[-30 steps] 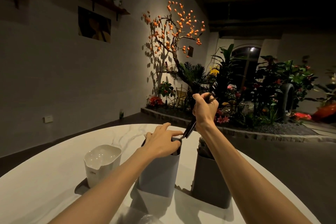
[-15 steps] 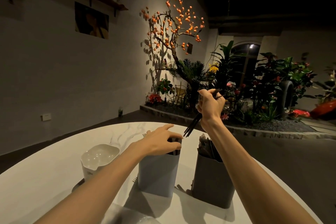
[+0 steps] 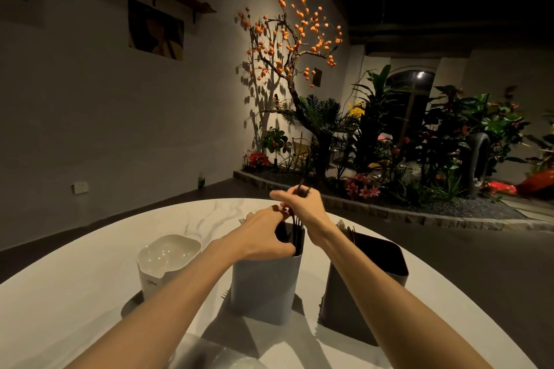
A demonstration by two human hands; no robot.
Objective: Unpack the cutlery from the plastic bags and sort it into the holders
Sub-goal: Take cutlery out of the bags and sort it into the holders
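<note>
Three holders stand in a row on the white marble table point(image 3: 60, 302): a white holder point(image 3: 163, 266) at left, a blue-grey holder point(image 3: 263, 287) in the middle, a dark holder point(image 3: 362, 284) at right. My left hand point(image 3: 263, 234) grips the rim of the blue-grey holder. Just above that holder's mouth my right hand point(image 3: 302, 208) pinches a bundle of black cutlery point(image 3: 296, 231), whose lower ends reach down into the holder. More cutlery point(image 3: 344, 226) sticks up from the dark holder.
Clear plastic point(image 3: 209, 353) lies on the table at the bottom edge, between my arms. A dark flat mat point(image 3: 130, 305) shows under the white holder. The table's far rim curves behind the holders; beyond it lie a dark floor and a planted bed.
My right hand has come down and left from above the dark holder, lowering the black cutlery into the blue-grey holder. My left hand stays on that holder's rim.
</note>
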